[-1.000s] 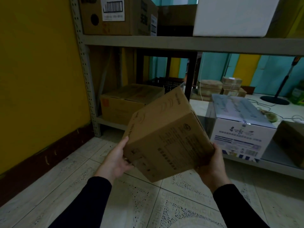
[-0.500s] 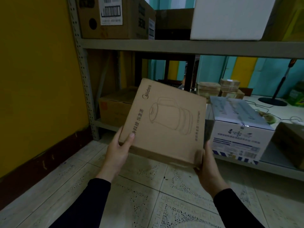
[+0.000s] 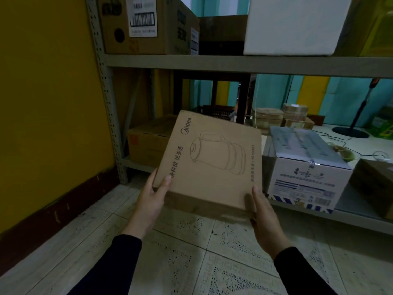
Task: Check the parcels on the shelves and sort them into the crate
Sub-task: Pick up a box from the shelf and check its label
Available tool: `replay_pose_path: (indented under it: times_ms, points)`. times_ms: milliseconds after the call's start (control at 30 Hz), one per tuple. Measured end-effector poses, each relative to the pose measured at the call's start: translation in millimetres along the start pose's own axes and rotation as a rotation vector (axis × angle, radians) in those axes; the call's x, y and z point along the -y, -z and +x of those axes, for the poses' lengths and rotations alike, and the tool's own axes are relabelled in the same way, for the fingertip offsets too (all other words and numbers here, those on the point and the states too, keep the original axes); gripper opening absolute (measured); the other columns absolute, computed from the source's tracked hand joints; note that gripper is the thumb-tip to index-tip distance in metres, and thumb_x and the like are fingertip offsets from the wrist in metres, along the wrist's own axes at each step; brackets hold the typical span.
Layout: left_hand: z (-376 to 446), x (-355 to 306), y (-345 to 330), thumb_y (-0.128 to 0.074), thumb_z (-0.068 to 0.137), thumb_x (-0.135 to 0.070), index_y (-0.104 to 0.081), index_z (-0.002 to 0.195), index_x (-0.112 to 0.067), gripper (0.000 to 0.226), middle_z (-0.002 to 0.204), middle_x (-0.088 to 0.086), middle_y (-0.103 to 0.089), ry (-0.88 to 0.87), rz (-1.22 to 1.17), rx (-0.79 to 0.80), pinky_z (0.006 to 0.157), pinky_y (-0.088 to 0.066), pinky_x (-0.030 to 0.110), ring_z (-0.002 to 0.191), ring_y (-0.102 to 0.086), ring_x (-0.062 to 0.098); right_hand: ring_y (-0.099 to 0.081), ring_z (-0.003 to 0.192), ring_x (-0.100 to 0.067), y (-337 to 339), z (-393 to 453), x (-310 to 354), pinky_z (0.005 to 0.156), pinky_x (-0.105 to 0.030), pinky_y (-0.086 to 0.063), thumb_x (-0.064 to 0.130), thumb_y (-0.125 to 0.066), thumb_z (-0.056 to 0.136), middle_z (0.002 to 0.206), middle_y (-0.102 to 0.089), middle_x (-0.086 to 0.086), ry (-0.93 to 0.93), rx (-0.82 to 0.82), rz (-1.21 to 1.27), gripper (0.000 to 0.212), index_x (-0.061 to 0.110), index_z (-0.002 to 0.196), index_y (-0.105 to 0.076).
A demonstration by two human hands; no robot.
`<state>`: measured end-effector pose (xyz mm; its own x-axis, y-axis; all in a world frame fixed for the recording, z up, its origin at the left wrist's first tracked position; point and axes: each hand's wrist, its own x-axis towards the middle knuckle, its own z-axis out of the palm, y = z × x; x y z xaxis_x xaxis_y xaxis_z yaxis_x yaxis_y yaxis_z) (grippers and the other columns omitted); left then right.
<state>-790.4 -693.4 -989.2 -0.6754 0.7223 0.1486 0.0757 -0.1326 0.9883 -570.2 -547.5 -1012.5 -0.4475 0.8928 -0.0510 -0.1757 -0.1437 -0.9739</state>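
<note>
I hold a brown cardboard box (image 3: 212, 162) with a kettle drawing and "Midea" print in front of the lower shelf, its printed face turned up toward me. My left hand (image 3: 152, 201) grips its lower left corner, thumb on the printed face. My right hand (image 3: 263, 211) holds the lower right corner, fingers underneath. A dark crate (image 3: 214, 110) shows behind the box, mostly hidden.
A grey metal shelf rack (image 3: 234, 63) stands ahead. The lower shelf carries a brown carton (image 3: 146, 143), a white printed box (image 3: 306, 167) and a dark box (image 3: 374, 184). The upper shelf carries a labelled carton (image 3: 144, 24) and a white box (image 3: 293, 24). A yellow wall (image 3: 46, 103) is at left.
I have turned the box in my hands so that its large kettle-printed face points up instead of an edge. My hands have shifted to its lower corners.
</note>
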Motion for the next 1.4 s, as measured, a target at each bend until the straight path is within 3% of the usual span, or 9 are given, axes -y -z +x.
replay_pose_path:
  times_ms: [200, 367, 500, 667, 867, 967, 1133, 1267, 1400]
  points:
    - [3.1, -8.2, -5.0, -0.031, 0.099, -0.064, -0.050, 0.142, -0.037, 0.055, 0.135, -0.009, -0.061, 0.036, -0.002, 0.041, 0.105, -0.045, 0.042, 0.126, -0.055, 0.011, -0.063, 0.106, -0.033, 5.5, 6.4, 3.0, 0.092, -0.052, -0.054, 0.045, -0.050, 0.102, 0.116, -0.065, -0.014, -0.130, -0.177, 0.028, 0.038, 0.017, 0.129, -0.055]
    - [8.2, 10.1, 18.8, -0.048, 0.085, -0.076, -0.030, 0.153, -0.027, 0.086, 0.152, 0.002, -0.042, 0.261, 0.102, -0.301, 0.114, -0.034, 0.053, 0.137, -0.042, 0.028, -0.063, 0.109, -0.035, 11.6, 3.7, 8.0, 0.095, -0.057, -0.052, 0.052, -0.045, 0.103, 0.115, -0.067, -0.017, -0.236, -0.164, 0.115, 0.031, 0.026, 0.117, -0.054]
    - [1.7, 11.9, 21.0, -0.059, 0.085, -0.065, -0.046, 0.143, -0.021, 0.074, 0.137, 0.012, -0.053, 0.515, -0.470, -0.185, 0.106, -0.033, 0.057, 0.124, -0.049, 0.039, -0.062, 0.114, -0.038, 15.1, 3.2, 7.4, 0.100, -0.061, -0.049, 0.055, -0.047, 0.100, 0.119, -0.067, -0.018, -0.269, -0.130, 0.200, 0.038, 0.028, 0.126, -0.054]
    - [1.1, 0.5, -1.9, -0.054, 0.093, -0.053, -0.058, 0.128, -0.025, 0.045, 0.126, 0.013, -0.060, 0.434, -0.677, -0.191, 0.101, -0.040, 0.065, 0.117, -0.053, 0.040, -0.063, 0.112, -0.036, 20.1, -0.1, 6.8, 0.098, -0.054, -0.052, 0.051, -0.049, 0.100, 0.117, -0.069, -0.018, -0.308, -0.065, 0.169, 0.033, 0.024, 0.115, -0.059]
    - [8.8, -11.5, -41.9, -0.058, 0.093, -0.047, -0.060, 0.108, -0.028, 0.024, 0.111, 0.009, -0.065, 0.340, -0.545, -0.327, 0.086, -0.050, 0.050, 0.105, -0.059, 0.030, -0.051, 0.131, -0.022, 47.6, 26.2, 34.4, 0.105, -0.037, -0.042, 0.049, -0.051, 0.101, 0.152, -0.046, -0.003, -0.016, -0.194, -0.250, 0.061, 0.024, 0.155, -0.037]
    - [18.4, -24.1, -76.0, -0.057, 0.094, -0.047, -0.062, 0.107, -0.029, 0.023, 0.106, 0.003, -0.068, 0.265, -0.436, -0.349, 0.080, -0.052, 0.044, 0.101, -0.061, 0.025, -0.054, 0.104, 0.003, 45.8, 33.2, 63.3, 0.088, -0.019, -0.043, 0.060, -0.041, 0.101, 0.134, -0.045, 0.017, 0.065, 0.024, -0.223, 0.054, 0.038, 0.150, -0.038]
    - [36.9, -34.1, -128.0, -0.055, 0.095, -0.049, -0.065, 0.106, -0.036, 0.020, 0.108, 0.002, -0.070, 0.187, -0.226, -0.308, 0.094, -0.052, 0.048, 0.105, -0.063, 0.023, -0.050, 0.136, -0.022, 51.3, 66.3, 79.1, 0.113, -0.059, -0.039, 0.102, -0.043, 0.064, 0.152, -0.050, 0.007, 0.040, 0.229, -0.186, 0.091, 0.058, 0.144, -0.042]
    - [59.3, -42.8, -155.9, -0.052, 0.099, -0.045, -0.060, 0.100, -0.038, 0.010, 0.099, -0.005, -0.066, 0.173, -0.194, -0.233, 0.072, -0.047, 0.034, 0.094, -0.061, 0.014, -0.052, 0.133, -0.021, 64.6, 96.0, 91.0, 0.112, -0.057, -0.039, 0.098, -0.047, 0.068, 0.146, -0.055, 0.009, 0.047, 0.216, -0.182, 0.086, 0.055, 0.143, -0.045]
    - [101.3, -40.1, -168.6, -0.050, 0.099, -0.047, -0.056, 0.132, -0.032, 0.037, 0.108, -0.002, -0.069, 0.198, -0.191, -0.124, 0.070, -0.046, 0.032, 0.099, -0.062, 0.015, -0.059, 0.124, -0.026, 64.3, 135.1, 90.8, 0.106, -0.058, -0.045, 0.084, -0.054, 0.077, 0.138, -0.061, 0.001, -0.044, 0.175, -0.100, 0.074, 0.046, 0.140, -0.049]
